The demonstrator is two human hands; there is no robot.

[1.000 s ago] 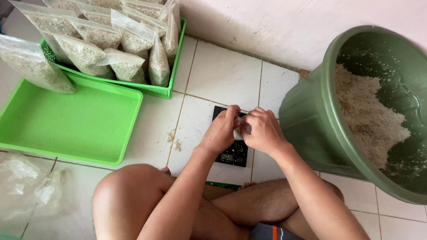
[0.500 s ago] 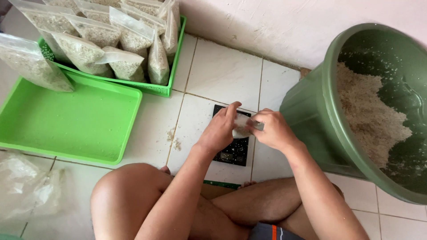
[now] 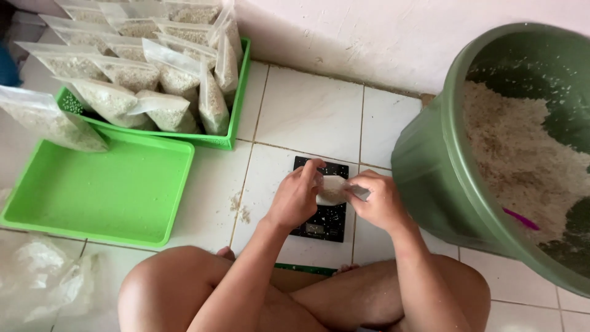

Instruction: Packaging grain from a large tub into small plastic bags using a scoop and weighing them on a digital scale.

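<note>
Small bag pinched over black scale, hands drawn slightly apart since a second ago.

Left hand (image 3: pixel 298 200) and right hand (image 3: pixel 380 201) closed on opposite ends of small clear bag (image 3: pixel 332 187), above black scale (image 3: pixel 326 215). Likely top being sealed. Counted: two green trays (image 3: pixel 123 190), one green tub (image 3: pixel 442 172), roughly a dozen filled bags (image 3: pixel 166 80).

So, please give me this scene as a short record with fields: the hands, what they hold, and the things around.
left hand: grips small clear bag
right hand: pinches the same bag's other end
under the bag: black scale on white tile floor
right side: green tub of pale grain
left side: flat green tray; green basket of filled bags
</note>
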